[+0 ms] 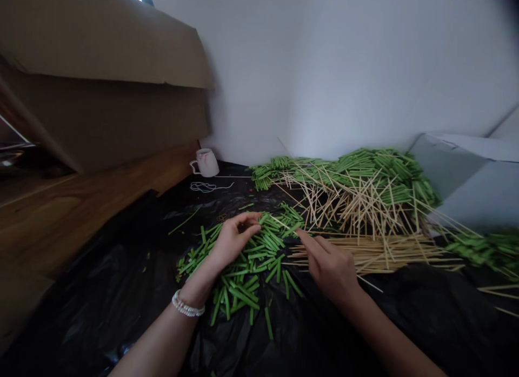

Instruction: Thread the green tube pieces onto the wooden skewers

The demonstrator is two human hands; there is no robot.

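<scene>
My left hand [235, 236], with a white beaded bracelet [187, 304] at the wrist, is over a loose pile of cut green stems [239, 293]. Its thumb and fingertips come together near one end of a thin pale stick; whatever they pinch is too small to make out. Right of the pile, my right hand [327, 258] is closed on the thin wooden stick [280, 221], which slants toward my left hand. Beneath and beyond my right hand lies a bundle of bare wooden sticks [381, 254].
Skewered green stems [377, 169] are heaped by the wall. A white mug [206, 163] and white string [204, 187] are at the back left. A cardboard box [109, 85] rises at left, a pale box [466, 172] at right. Black plastic sheeting [101, 290] lies underneath.
</scene>
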